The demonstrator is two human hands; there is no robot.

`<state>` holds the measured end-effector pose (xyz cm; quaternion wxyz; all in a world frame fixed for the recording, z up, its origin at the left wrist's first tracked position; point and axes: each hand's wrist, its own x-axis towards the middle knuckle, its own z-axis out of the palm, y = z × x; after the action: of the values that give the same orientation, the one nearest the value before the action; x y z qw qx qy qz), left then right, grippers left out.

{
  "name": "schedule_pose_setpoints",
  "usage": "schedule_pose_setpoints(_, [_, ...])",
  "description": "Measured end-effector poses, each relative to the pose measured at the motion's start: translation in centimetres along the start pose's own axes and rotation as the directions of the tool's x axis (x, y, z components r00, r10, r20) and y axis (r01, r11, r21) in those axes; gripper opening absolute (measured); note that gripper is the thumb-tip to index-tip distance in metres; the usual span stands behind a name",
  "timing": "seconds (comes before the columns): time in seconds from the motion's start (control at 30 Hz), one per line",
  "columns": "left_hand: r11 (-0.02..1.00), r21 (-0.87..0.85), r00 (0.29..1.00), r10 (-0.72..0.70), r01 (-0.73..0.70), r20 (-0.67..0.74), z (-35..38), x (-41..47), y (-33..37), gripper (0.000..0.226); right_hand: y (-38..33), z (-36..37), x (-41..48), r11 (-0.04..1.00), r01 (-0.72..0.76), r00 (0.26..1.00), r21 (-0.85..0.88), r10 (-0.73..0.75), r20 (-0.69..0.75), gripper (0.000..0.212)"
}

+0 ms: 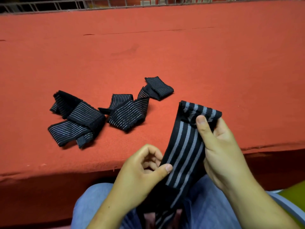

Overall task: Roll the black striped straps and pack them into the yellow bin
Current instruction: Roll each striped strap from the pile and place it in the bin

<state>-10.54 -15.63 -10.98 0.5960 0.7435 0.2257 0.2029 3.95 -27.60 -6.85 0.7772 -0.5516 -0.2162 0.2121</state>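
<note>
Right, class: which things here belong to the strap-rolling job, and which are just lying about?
For the job:
wide-striped strap, gripped by the left hand and right hand
loose straps lying on the cloth

Just there:
red cloth
wire rack behind

Open red cloth (214,63) is left beyond the loose straps (92,116); the far edge is closed by a wire rail (66,5).

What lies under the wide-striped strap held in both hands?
Below the wide-striped strap, the person's blue-jeaned lap shows at its lower half and the red table at its top end. The fingers of the right hand behind it are covered.
</note>
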Motion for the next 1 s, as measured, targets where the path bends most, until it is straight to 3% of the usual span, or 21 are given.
schedule_pose_setpoints(0.17, [1.000,-0.025,0.999,0.012,-0.011,0.034,0.0,0.1,0.0,0.013,-0.4,0.0,0.3,1.000,-0.004,0.999,0.002,0.004,-0.049,0.024])
schedule_pose_setpoints(0.3, [0.999,0.034,0.985,-0.007,0.001,0.174,0.1,0.2,-0.2,0.012,-0.7,0.4,0.3,0.990,-0.093,0.996,0.104,0.092,0.023,0.034])
schedule_pose_setpoints(0.4, [0.989,0.146,0.985,-0.035,0.010,0.170,0.1,0.5,-0.6,0.012,-0.7,0.5,0.1,0.976,-0.153,0.986,0.152,0.139,0.096,0.037])
schedule_pose_setpoints(0.53, [0.916,0.401,0.993,-0.024,-0.025,0.117,-0.6,0.7,-1.0,0.032,-0.3,-0.2,0.0,0.986,-0.153,0.980,0.065,0.143,0.138,0.033])
schedule_pose_setpoints(0.63, [0.975,0.215,0.995,0.067,-0.050,-0.072,-1.7,0.9,1.0,0.038,0.1,-0.8,-0.1,0.991,-0.122,0.972,-0.054,0.130,0.198,0.029])
schedule_pose_setpoints(0.7, [0.993,0.002,0.993,0.117,-0.117,-0.028,-1.7,1.3,2.8,0.045,0.4,-0.8,-0.5,0.986,-0.120,0.956,-0.115,0.146,0.253,0.024])
schedule_pose_setpoints(0.77, [0.980,-0.104,0.983,0.175,-0.170,0.048,-1.2,1.4,4.4,0.056,0.5,-0.6,-1.0,0.980,-0.121,0.938,-0.157,0.165,0.304,0.022])
schedule_pose_setpoints(1.0, [0.968,0.085,0.970,0.241,-0.238,-0.025,-0.1,1.3,5.0,0.044,0.9,-0.2,-2.0,0.965,-0.202,0.917,-0.164,0.246,0.314,0.024])
